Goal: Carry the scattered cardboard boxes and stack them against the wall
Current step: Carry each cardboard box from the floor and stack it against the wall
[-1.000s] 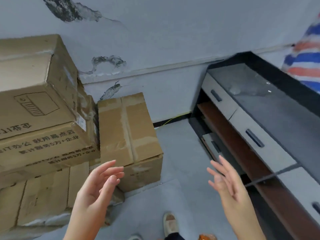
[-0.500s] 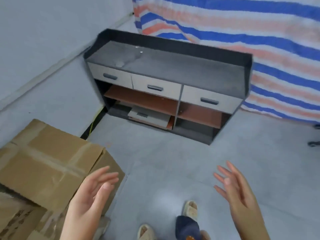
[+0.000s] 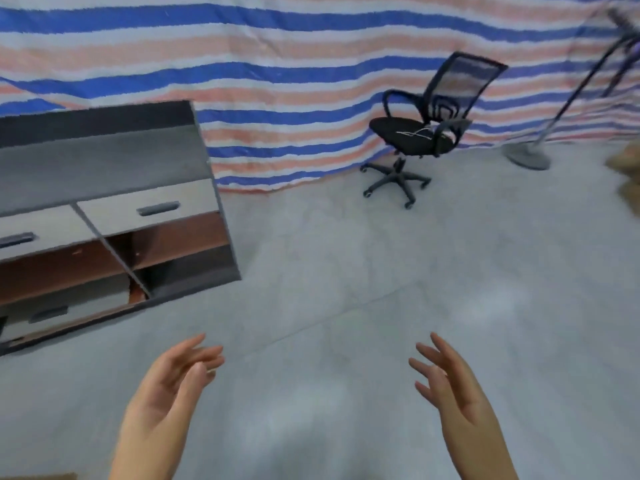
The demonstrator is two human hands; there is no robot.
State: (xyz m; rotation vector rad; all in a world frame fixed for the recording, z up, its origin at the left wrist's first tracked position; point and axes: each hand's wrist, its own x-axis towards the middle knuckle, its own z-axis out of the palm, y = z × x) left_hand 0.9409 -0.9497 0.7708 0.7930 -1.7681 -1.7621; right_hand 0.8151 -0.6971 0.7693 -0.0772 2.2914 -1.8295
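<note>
Grey concrete floor (image 3: pixel 363 278) fills most of the view, bounded at the far side by a hanging tarpaulin (image 3: pixel 277 84) striped in blue, white and faded red. Against the left edge of the floor stands a low cabinet (image 3: pixel 104 209) with a dark top, pale drawer fronts with dark handles, and open brown shelves below. A black mesh-backed office chair (image 3: pixel 426 129) on castors sits near the tarpaulin towards the far right, something pale and thin lying on its seat. Further right, a floor stand with a round base (image 3: pixel 526 155) leans its pole up towards the top right corner.

Both hands are held out low over the bare floor, well apart and empty. The left hand (image 3: pixel 166 393) has its fingers loosely spread and slightly bent, palm turned inward. The right hand (image 3: pixel 450 386) mirrors it, fingers relaxed and splayed, palm facing the left one.

Blurred brown shapes at the right edge (image 3: pixel 627 164) look like cardboard boxes lying on the floor beyond the stand. A sliver of cardboard (image 3: pixel 38 476) shows at the bottom left corner.
</note>
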